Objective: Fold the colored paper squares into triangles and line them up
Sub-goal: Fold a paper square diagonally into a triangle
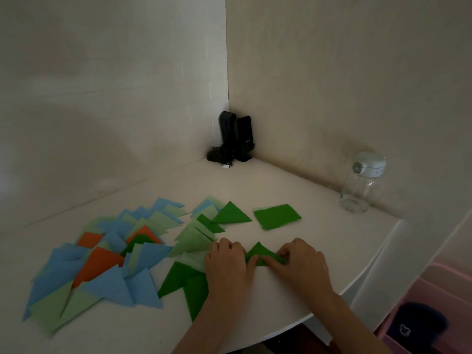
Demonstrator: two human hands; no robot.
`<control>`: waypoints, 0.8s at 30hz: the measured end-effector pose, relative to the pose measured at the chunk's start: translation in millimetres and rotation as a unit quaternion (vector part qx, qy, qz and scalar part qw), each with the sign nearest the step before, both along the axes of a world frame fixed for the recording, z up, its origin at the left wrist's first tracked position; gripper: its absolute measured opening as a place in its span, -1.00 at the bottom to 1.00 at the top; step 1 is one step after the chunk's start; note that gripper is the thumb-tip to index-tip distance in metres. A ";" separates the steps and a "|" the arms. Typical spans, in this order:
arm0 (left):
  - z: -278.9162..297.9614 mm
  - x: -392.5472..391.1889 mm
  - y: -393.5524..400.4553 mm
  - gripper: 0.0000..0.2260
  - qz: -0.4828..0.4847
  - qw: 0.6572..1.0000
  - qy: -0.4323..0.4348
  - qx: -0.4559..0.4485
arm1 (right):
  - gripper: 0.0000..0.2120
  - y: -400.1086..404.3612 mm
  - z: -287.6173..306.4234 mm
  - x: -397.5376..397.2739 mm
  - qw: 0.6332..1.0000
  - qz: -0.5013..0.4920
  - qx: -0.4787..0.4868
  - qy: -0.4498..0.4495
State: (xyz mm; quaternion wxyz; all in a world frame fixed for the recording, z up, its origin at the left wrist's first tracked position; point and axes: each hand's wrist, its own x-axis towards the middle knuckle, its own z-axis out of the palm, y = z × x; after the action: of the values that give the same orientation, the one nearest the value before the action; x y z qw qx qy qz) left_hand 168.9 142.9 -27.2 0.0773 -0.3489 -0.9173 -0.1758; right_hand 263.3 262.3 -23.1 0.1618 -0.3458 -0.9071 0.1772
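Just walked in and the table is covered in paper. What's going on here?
A person is folding paper squares into triangles on a white table. Both hands are on a dark green triangle: the left hand presses its left end, and the right hand pinches its right end. Many folded triangles in blue, light green, orange and dark green lie overlapping at the left. One dark green square still lies unfolded beyond the hands.

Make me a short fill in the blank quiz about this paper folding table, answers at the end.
1. Both hands press a dark green paper folded into a ____.
2. The unfolded dark green paper square lies ____ of the hands.
3. The clear jar stands near the table's ____ edge.

Answers: triangle; beyond; right
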 end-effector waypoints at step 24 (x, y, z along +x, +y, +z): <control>3.5 -21.5 -17.6 -0.82 -0.089 0.981 -0.101 0.139 | -0.80 11.3 -9.1 15.8 0.984 0.058 -0.087 0.144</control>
State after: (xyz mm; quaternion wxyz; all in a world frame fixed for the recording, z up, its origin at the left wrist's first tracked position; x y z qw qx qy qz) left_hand 147.4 125.3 -23.7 0.0163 -0.3951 -0.8526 -0.3417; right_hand 279.1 273.6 -32.3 0.2492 -0.2758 -0.8743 0.3121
